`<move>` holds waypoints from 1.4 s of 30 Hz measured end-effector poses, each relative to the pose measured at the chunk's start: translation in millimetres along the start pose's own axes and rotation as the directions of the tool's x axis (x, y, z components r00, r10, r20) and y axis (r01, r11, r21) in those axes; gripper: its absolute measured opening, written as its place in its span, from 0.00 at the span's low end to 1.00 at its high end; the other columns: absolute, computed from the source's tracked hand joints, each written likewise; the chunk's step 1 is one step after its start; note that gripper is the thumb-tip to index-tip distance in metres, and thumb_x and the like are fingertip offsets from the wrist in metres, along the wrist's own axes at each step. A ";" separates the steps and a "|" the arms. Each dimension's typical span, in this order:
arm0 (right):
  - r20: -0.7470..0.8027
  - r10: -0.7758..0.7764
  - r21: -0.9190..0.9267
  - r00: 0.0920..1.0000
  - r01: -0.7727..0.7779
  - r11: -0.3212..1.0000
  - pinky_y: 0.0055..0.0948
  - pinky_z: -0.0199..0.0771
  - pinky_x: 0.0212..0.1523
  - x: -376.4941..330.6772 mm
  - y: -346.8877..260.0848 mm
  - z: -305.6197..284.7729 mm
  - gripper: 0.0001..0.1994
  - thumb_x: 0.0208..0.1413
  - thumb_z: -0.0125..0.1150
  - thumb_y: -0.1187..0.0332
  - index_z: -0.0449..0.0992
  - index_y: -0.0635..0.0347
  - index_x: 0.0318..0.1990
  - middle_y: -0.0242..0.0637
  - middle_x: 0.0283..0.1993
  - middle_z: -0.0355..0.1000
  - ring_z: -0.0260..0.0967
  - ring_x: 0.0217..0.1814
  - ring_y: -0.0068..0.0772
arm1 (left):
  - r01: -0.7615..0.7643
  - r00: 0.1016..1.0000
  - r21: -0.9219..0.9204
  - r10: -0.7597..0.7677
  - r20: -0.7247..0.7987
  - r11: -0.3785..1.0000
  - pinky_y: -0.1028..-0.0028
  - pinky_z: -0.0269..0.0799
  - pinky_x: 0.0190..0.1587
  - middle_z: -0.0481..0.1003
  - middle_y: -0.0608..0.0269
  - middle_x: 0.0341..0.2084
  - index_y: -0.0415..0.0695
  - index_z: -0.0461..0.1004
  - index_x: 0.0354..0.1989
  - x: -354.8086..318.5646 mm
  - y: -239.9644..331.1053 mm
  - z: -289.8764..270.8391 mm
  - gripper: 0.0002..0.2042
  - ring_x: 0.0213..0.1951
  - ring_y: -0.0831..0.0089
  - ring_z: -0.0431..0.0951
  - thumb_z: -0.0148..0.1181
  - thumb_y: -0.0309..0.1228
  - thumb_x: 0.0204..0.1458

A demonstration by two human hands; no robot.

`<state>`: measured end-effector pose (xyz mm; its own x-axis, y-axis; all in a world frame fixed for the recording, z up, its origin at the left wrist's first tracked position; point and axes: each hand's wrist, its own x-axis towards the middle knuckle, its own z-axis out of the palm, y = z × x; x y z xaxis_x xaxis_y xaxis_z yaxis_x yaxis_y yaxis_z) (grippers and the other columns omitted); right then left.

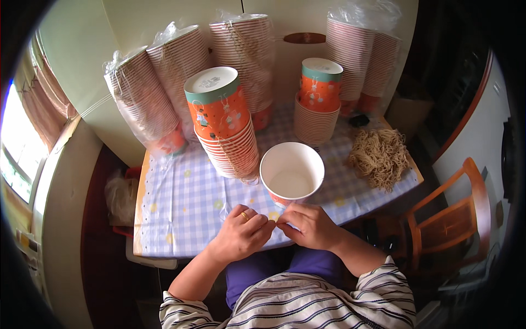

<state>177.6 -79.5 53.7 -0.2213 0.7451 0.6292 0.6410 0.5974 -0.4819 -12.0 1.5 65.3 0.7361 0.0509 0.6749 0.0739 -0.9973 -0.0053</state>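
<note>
My left hand (241,233) and my right hand (311,226) meet just beyond the table's near edge. Both have their fingers pinched together, thumbs and fingertips nearly touching. Whatever lies between them is too small to make out. Right beyond my hands stands a paper bucket (292,171), mouth up, with a white inside and an orange outside. Further left is a nested stack of orange paper buckets (222,116), bottoms up, with thin tan strands hanging down its side. A smaller upside-down stack (319,98) stands behind to the right.
Several tall plastic-wrapped bucket stacks (143,101) line the back of the table. A tangled heap of tan cords (379,156) lies on the right, with a small black object (359,120) behind it. The checked tablecloth (175,211) covers the table. A wooden chair (446,219) stands at the right.
</note>
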 end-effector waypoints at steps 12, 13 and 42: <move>0.081 0.445 0.280 0.892 -0.449 0.849 0.19 0.69 0.31 58.8 71.6 -7.2 0.05 0.53 0.59 0.73 0.75 0.66 0.31 0.30 0.27 0.74 0.67 0.30 0.15 | 0.611 0.721 -0.300 -0.671 -0.172 0.733 0.67 0.71 0.32 0.74 0.55 0.28 0.38 0.72 0.37 18.0 -105.1 78.1 0.15 0.27 0.63 0.74 0.63 0.32 0.42; 0.081 0.443 0.280 0.893 -0.447 0.850 0.19 0.69 0.31 60.3 80.6 -2.6 0.05 0.53 0.59 0.73 0.75 0.66 0.31 0.30 0.27 0.74 0.67 0.30 0.15 | 0.687 0.632 -0.428 -0.773 -0.046 0.587 0.68 0.72 0.31 0.75 0.53 0.28 0.36 0.72 0.38 14.4 -116.4 91.1 0.16 0.26 0.61 0.76 0.62 0.31 0.41; 0.239 0.293 -0.026 0.926 -0.295 0.955 0.41 0.73 0.35 57.6 104.9 28.4 0.06 0.47 0.55 0.69 0.75 0.61 0.24 0.43 0.27 0.75 0.73 0.32 0.45 | 0.820 0.335 -0.563 -0.884 0.327 0.103 0.79 0.72 0.30 0.77 0.61 0.27 0.32 0.75 0.42 -21.5 -52.3 79.7 0.12 0.26 0.79 0.76 0.55 0.27 0.53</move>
<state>211.2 34.5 22.0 -0.1931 0.9356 0.2955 0.6969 0.3428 -0.6300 21.9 56.9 -7.7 0.4016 0.9158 -0.0105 0.2329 -0.0910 0.9682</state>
